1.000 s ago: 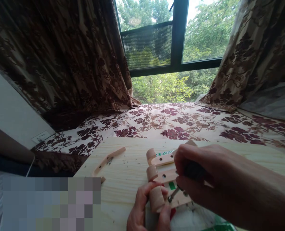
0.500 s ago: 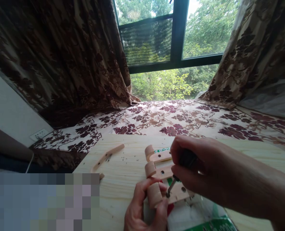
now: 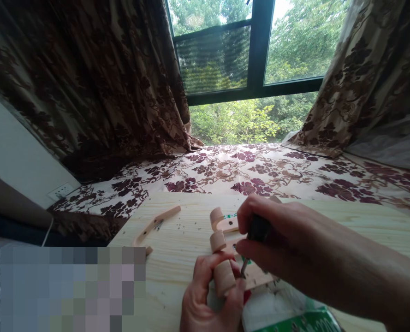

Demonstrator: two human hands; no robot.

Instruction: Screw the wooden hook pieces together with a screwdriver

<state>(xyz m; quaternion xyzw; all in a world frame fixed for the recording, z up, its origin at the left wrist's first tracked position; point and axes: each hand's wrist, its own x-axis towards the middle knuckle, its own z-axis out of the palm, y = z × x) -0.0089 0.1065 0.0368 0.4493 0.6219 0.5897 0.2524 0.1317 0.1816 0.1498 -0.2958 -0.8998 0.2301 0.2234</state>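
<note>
My right hand (image 3: 284, 230) is closed around the black handle of a screwdriver (image 3: 258, 228). Its metal shaft points down at the near wooden hook (image 3: 224, 279), a pale piece with a rounded end and a flat strip. My left hand (image 3: 203, 295) pinches that hook between thumb and fingers, close to the screwdriver tip; exactly where the tip sits is hidden. Just beyond lie two similar hooks, a middle wooden hook (image 3: 218, 241) and a far wooden hook (image 3: 228, 223), with dark screw holes. Under the hooks is a green and white plastic packet (image 3: 301, 320).
A pale wooden board (image 3: 170, 272) carries everything. On its left lie a bent wooden piece (image 3: 156, 221) with holes, a few screws (image 3: 159, 225) and scattered dark bits. Behind stretches a floral cloth (image 3: 246, 170) up to the window, with curtains (image 3: 121, 83) either side.
My right hand has shifted slightly left and turned, and the screwdriver stands more upright. My left hand keeps its hold on the near hook. The whole view has moved a little.
</note>
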